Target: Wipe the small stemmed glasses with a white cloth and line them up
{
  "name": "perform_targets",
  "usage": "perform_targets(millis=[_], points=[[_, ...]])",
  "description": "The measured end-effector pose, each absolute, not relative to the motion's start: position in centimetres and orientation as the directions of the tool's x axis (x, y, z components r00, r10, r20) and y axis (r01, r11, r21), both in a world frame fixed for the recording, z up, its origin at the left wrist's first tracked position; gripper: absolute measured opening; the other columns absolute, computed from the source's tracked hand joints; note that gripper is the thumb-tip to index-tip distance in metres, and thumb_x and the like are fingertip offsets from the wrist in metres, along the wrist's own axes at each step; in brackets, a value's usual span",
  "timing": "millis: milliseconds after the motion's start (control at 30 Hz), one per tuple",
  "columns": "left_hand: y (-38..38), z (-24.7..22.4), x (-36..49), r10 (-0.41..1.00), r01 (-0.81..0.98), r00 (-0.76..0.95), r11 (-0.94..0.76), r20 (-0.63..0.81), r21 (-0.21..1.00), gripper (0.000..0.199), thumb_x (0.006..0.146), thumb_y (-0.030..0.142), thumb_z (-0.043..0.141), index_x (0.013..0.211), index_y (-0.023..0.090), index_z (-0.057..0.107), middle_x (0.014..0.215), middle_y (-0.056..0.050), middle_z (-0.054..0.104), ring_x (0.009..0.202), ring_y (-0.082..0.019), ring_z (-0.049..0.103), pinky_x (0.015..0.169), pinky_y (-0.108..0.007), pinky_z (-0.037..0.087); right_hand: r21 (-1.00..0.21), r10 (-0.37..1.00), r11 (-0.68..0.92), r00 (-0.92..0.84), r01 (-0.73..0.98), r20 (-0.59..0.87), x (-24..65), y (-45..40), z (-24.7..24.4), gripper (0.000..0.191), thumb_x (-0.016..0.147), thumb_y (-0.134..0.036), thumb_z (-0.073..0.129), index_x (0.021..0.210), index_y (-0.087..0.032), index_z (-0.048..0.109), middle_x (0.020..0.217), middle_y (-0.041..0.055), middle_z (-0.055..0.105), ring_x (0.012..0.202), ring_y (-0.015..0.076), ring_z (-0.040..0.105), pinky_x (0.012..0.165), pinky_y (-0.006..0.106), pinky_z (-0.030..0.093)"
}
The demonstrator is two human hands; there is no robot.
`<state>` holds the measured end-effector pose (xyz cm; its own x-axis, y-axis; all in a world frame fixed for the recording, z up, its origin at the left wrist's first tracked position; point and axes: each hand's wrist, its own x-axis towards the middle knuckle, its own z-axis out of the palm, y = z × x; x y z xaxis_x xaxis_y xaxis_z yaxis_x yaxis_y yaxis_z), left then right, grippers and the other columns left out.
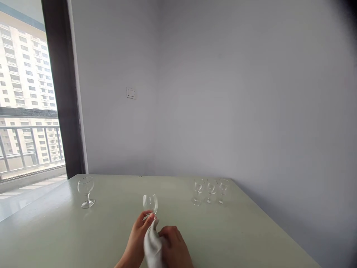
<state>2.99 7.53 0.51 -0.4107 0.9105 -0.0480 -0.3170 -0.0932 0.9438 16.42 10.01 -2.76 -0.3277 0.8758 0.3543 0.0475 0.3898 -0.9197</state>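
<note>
A clear stemmed glass [150,203] is held upright above the table by my left hand [141,230], whose fingers and thumb close around the lower bowl and stem. My right hand [175,245], slightly blurred, grips a white cloth [152,243]. The cloth's upper end is bunched against the lower part of the glass, so the foot is hidden. Its loose end hangs down between my two hands.
On the pale green table [111,230], a larger stemmed glass [86,188] stands at the left. Three smaller stemmed glasses, one of them the leftmost glass [198,188], form a row at the back right. Grey walls [209,93] rise behind; a window [28,93] is at left.
</note>
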Motion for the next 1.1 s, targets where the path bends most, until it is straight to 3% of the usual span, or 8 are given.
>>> perform_targets(millis=[133,300,433,500,667,767,933,1100], points=[[8.3,-0.3,3.0,0.942,-0.349,-0.331,-0.071,-0.052,0.934,0.053,0.051,0.056,0.076,0.079,0.015,0.060,0.056,0.001,0.060,0.047,-0.009,0.045,0.048,-0.022,0.032,-0.756,0.787,0.589,-0.415,0.287,0.455,16.2,9.7,-2.7,0.006,0.068,-0.021,0.065,0.070,-0.025,0.061,0.070,0.0002,0.058,0.070,0.0187,0.054,0.068,0.030,0.040],[7.6,0.5,4.8,0.956,-0.461,-0.279,-0.054,-0.087,0.886,0.053,0.051,0.059,0.075,0.078,0.016,0.060,0.056,0.003,0.055,0.047,-0.007,0.043,0.047,-0.021,0.031,-0.723,0.634,0.687,-0.551,0.077,0.543,18.3,9.8,-0.3,0.013,0.072,-0.021,0.061,0.076,-0.028,0.070,0.074,-0.0008,0.049,0.066,0.0144,0.050,0.059,0.025,0.036],[6.2,1.7,5.9,0.974,-0.673,-0.178,-0.017,-0.140,0.739,0.033,0.071,0.049,0.066,0.075,0.017,0.060,0.059,0.005,0.050,0.051,-0.006,0.045,0.050,-0.019,0.039,-0.893,0.764,0.391,-0.463,-0.224,0.450,18.3,9.5,1.2,0.007,0.074,-0.028,0.066,0.074,-0.024,0.071,0.072,0.0003,0.053,0.072,0.0165,0.054,0.069,0.028,0.041],[5.9,1.9,6.1,0.981,-0.780,-0.138,-0.025,-0.134,0.625,0.021,0.075,0.035,0.067,0.079,0.016,0.061,0.066,0.003,0.054,0.054,-0.005,0.049,0.054,-0.018,0.044,-0.915,0.834,0.142,-0.452,-0.378,0.316,17.9,9.6,1.0,0.019,0.068,-0.038,0.073,0.079,-0.022,0.070,0.073,0.0010,0.060,0.071,0.0174,0.056,0.071,0.030,0.043],[6.1,1.7,6.3,0.979,-0.792,-0.172,-0.074,-0.105,0.606,0.015,0.075,0.024,0.068,0.084,0.019,0.058,0.073,0.004,0.056,0.056,-0.005,0.056,0.047,-0.015,0.047,-0.697,0.827,-0.452,-0.555,-0.557,-0.094,16.7,10.0,-0.8,0.046,0.056,-0.051,0.079,0.082,-0.016,0.064,0.058,-0.0010,0.061,0.044,0.0107,0.052,0.046,0.023,0.040],[6.0,1.8,6.4,0.969,-0.736,-0.229,-0.111,-0.092,0.668,0.018,0.074,0.026,0.069,0.085,0.021,0.056,0.072,0.005,0.055,0.055,-0.006,0.055,0.046,-0.016,0.046,-0.670,0.786,-0.530,-0.597,-0.520,-0.159,16.4,9.9,-1.4,0.052,0.053,-0.057,0.078,0.078,-0.015,0.062,0.053,-0.0014,0.060,0.039,0.0097,0.050,0.038,0.019,0.033],[6.0,1.8,6.1,0.951,-0.619,-0.308,-0.207,0.007,0.757,0.021,0.075,0.029,0.067,0.089,0.024,0.052,0.081,0.005,0.055,0.061,-0.006,0.053,0.059,-0.020,0.046,-0.796,0.773,-0.504,-0.586,-0.334,-0.243,16.1,9.9,-2.5,0.056,0.062,-0.071,0.062,0.071,-0.016,0.059,0.043,-0.0044,0.050,0.033,0.0091,0.044,0.035,0.019,0.027],[6.3,1.0,4.8,0.856,-0.299,-0.486,-0.354,0.178,0.886,0.026,0.078,0.035,0.063,0.097,0.027,0.048,0.087,0.004,0.058,0.070,-0.010,0.055,0.071,-0.023,0.045,-0.866,0.824,-0.438,-0.495,-0.243,-0.277,16.8,10.2,-2.1,0.058,0.064,-0.072,0.059,0.073,-0.014,0.065,0.055,0.0010,0.057,0.052,0.0161,0.054,0.052,0.028,0.043]])
